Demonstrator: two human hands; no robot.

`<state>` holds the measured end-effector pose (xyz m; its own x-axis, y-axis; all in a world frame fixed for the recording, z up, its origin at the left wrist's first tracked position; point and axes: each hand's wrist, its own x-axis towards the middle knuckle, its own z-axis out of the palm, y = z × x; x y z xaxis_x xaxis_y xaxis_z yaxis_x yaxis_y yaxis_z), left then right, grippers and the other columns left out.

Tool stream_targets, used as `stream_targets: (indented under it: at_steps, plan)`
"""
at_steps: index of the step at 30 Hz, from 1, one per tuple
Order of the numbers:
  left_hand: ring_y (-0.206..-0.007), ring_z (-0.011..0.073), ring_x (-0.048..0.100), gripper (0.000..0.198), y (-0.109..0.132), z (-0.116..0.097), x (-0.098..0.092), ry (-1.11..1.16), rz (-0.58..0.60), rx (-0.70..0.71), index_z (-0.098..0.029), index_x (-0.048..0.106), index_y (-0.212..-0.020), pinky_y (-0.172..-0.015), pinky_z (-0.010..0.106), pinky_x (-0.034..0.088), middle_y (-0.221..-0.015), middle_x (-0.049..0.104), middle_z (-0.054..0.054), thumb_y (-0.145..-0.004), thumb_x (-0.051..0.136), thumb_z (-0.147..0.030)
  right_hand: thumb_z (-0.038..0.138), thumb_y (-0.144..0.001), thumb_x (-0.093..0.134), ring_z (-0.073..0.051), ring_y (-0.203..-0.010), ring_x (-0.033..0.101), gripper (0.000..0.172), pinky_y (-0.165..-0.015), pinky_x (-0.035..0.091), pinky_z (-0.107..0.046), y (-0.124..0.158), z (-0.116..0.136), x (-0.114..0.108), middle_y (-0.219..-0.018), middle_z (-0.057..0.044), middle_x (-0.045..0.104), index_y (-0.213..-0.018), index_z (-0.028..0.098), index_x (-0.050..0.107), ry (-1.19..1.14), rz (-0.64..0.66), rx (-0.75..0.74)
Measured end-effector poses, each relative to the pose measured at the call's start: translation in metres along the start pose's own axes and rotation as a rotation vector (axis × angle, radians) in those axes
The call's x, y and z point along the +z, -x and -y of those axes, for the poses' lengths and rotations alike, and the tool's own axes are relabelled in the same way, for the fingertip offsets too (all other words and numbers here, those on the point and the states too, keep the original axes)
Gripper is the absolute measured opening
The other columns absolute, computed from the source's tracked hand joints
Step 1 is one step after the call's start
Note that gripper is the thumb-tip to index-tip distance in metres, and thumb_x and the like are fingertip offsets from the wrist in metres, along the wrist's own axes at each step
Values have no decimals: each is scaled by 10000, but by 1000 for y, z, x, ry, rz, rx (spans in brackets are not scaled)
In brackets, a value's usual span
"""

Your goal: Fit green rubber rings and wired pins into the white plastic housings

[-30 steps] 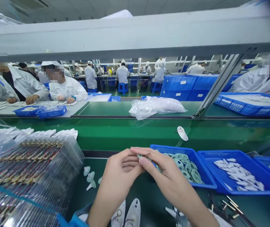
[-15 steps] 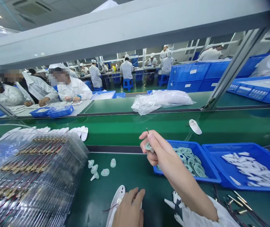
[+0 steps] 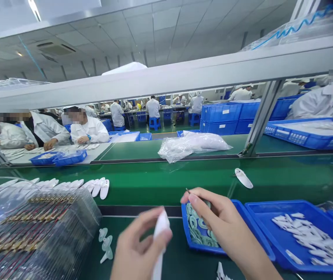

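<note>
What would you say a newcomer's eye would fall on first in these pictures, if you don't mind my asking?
Probably the bare hands in the foreground: the left hand grips a slim white plastic piece, while the right hand sits over a blue tray of pale green rings. Beyond the green bench stand white-coated workers and stacked blue crates.

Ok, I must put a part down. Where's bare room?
Bare green belt lies between the white shell row and the lone white shell. Crowded in front: bagged wired parts, translucent cups, blue tray of green rings, blue tray of white pieces.
</note>
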<state>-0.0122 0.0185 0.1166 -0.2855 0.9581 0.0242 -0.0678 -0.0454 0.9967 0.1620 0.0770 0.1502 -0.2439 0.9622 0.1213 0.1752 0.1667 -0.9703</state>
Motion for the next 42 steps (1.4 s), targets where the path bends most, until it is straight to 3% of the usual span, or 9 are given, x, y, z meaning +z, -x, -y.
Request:
stream_targets:
  at_steps: [4, 6, 10, 17, 28, 36, 38, 41, 42]
  plan:
    - [-700, 191, 765, 489, -19, -48, 9, 158, -73, -105, -257, 814, -1112, -642, 223, 623, -943, 834, 60, -701, 858, -519, 414, -982, 479, -137, -538, 458, 393, -478, 315, -254, 12, 15, 6, -644, 19, 575, -661, 226, 605, 156, -93, -166]
    - [-680, 175, 759, 467, -21, -51, 12, 155, -27, -117, -278, 827, -1081, -635, 201, 611, -930, 843, 55, -698, 852, -545, 341, -973, 475, -154, -578, 544, 371, -509, 375, -241, 15, 16, 11, -635, 18, 601, -639, 232, 592, 255, -125, -286]
    - [-950, 245, 773, 354, -23, -42, 13, 87, 136, -33, -317, 855, -969, -750, 202, 616, -1091, 829, 50, -691, 860, -534, 252, -977, 473, -127, -547, 557, 346, -559, 416, -219, 13, 11, 16, -607, 45, 594, -654, 235, 596, 409, -92, -397]
    - [-1025, 279, 758, 296, -26, -41, 15, 73, 127, 16, -320, 868, -875, -820, 239, 623, -1091, 827, 44, -661, 870, -524, 233, -951, 479, -130, -587, 601, 346, -608, 421, -223, 11, 8, 18, -596, 60, 610, -613, 230, 553, 493, -64, -336]
    - [-1047, 297, 735, 293, -29, -38, 5, -15, 174, 67, -307, 864, -917, -913, 335, 601, -1086, 822, 62, -708, 836, -510, 266, -948, 481, -154, -559, 571, 356, -593, 408, -262, 9, 10, 19, -581, 34, 609, -601, 234, 554, 471, -35, -254]
    - [-1032, 280, 739, 237, -31, -34, 4, -40, 203, 90, -333, 862, -918, -900, 315, 602, -1084, 823, 61, -724, 837, -466, 276, -942, 471, -167, -618, 600, 334, -631, 426, -269, 10, 12, 22, -621, 29, 638, -621, 237, 556, 445, -23, -228]
    - [-1052, 285, 735, 234, -32, -33, 3, -53, 214, 103, -334, 860, -930, -905, 316, 603, -1100, 819, 60, -735, 829, -458, 316, -943, 490, -188, -667, 618, 290, -644, 451, -277, 10, 11, 21, -663, 21, 659, -682, 255, 600, 414, -32, -155]
    - [-1083, 300, 730, 243, -33, -32, 3, -66, 221, 118, -326, 859, -939, -917, 334, 607, -1114, 816, 66, -738, 827, -459, 386, -921, 574, -206, -757, 640, 119, -624, 499, -265, 11, 8, 17, -854, 4, 704, -970, 301, 639, 304, 30, -31]
    - [-1080, 306, 733, 243, -33, -32, 4, -69, 225, 124, -322, 860, -936, -917, 343, 610, -1114, 816, 69, -737, 829, -458, 388, -911, 597, -204, -790, 648, 165, -629, 514, -256, 11, 8, 14, -923, 1, 703, -1058, 312, 610, 254, 60, -7]
